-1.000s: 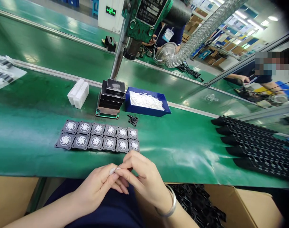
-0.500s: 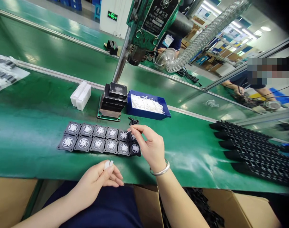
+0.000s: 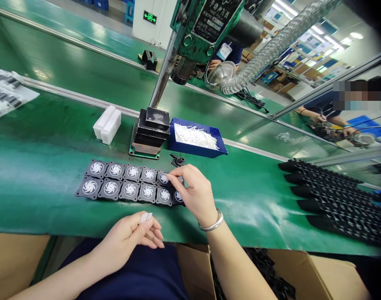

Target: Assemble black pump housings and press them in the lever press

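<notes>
Two rows of dark square fan housings with white impellers (image 3: 128, 183) lie on the green bench (image 3: 46, 166). My right hand (image 3: 192, 189), a silver bangle on its wrist, rests over the right end of the rows, fingers pinched on a housing in the upper row. What the pinch holds is hidden. My left hand (image 3: 131, 237) hovers at the bench's near edge, fingers closed on a small bundle of white pins (image 3: 146, 216). A blue tray of white pins (image 3: 195, 137) stands behind the rows.
A green press (image 3: 206, 25) on a steel column rises over a black block (image 3: 151, 131) on a base plate. White plastic blocks (image 3: 107, 123) sit to its left. Stacks of black fan frames (image 3: 337, 200) fill the right. Cardboard boxes stand below the bench. Other people work beyond a rail.
My right hand left my left hand, reached out to the right end of the fan rows with a white pin, then lowered its fingertips onto a housing. My left hand stayed put.
</notes>
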A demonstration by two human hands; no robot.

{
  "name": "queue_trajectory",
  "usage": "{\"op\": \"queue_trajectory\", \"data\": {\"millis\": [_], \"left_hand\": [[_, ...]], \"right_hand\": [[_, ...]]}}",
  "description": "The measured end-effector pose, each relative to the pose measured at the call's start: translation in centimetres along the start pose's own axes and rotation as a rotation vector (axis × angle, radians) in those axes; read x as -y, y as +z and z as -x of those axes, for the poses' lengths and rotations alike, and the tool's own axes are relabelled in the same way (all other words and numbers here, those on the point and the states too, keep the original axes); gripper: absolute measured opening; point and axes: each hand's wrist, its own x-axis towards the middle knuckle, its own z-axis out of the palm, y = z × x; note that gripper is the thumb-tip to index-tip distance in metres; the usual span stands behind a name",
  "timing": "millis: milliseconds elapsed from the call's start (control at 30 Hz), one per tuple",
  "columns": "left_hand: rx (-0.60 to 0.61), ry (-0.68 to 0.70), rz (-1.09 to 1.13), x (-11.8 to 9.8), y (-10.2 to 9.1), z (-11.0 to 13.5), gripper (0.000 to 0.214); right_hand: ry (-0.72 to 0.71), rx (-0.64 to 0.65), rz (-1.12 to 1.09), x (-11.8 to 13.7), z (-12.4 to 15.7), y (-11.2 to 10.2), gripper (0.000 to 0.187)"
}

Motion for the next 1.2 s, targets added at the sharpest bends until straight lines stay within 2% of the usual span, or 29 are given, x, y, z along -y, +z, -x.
{"op": "queue_trajectory", "data": {"millis": [67,167,200,233,333,400,533,667,767,833,967,1200], "left_hand": [[-0.007,0.005,-0.002,0.0,0.0,0.0,0.057],[-0.001,0.034,-0.002,0.0,0.0,0.2,0.057],[0.01,0.049,-0.002,0.0,0.0,0.2,0.056],[0.024,0.067,-0.004,0.0,0.1,0.2,0.055],[0.08,0.137,-0.043,-0.2,0.2,0.3,0.049],[0.103,0.188,-0.084,-0.3,0.4,0.3,0.047],[0.115,0.263,-0.131,-0.1,0.6,0.6,0.045],[0.123,0.259,-0.059,0.3,0.8,0.8,0.043],[0.062,0.226,0.047,0.6,0.6,0.7,0.041],[0.008,0.186,0.092,0.7,0.5,0.5,0.042],[-0.045,0.106,0.082,0.8,0.1,0.3,0.046],[-0.004,0.064,0.001,0.4,-0.2,0.4,0.048]], "right_hand": [[-0.045,-0.002,0.072,0.4,0.0,-0.6,0.013],[-0.037,-0.171,0.138,1.7,0.4,-2.0,0.028],[-0.027,-0.174,0.113,2.3,0.7,-2.5,0.027],[-0.02,-0.114,0.047,2.9,1.1,-2.7,0.026],[-0.002,0.222,-0.294,4.5,2.5,-2.3,0.019],[0.046,0.291,-0.432,5.3,3.4,-1.4,0.008],[0.119,0.185,-0.441,5.9,4.6,-0.3,0.014],[0.105,0.134,-0.504,5.6,4.6,-1.2,0.017],[0.215,-0.034,-0.54,4.5,4.2,-2.2,0.011],[0.261,-0.119,-0.436,3.6,3.9,-2.4,0.008],[0.156,-0.095,-0.23,2.7,3.2,-1.9,0.011],[0.077,-0.064,-0.151,2.6,2.6,-0.6,0.011]]}}
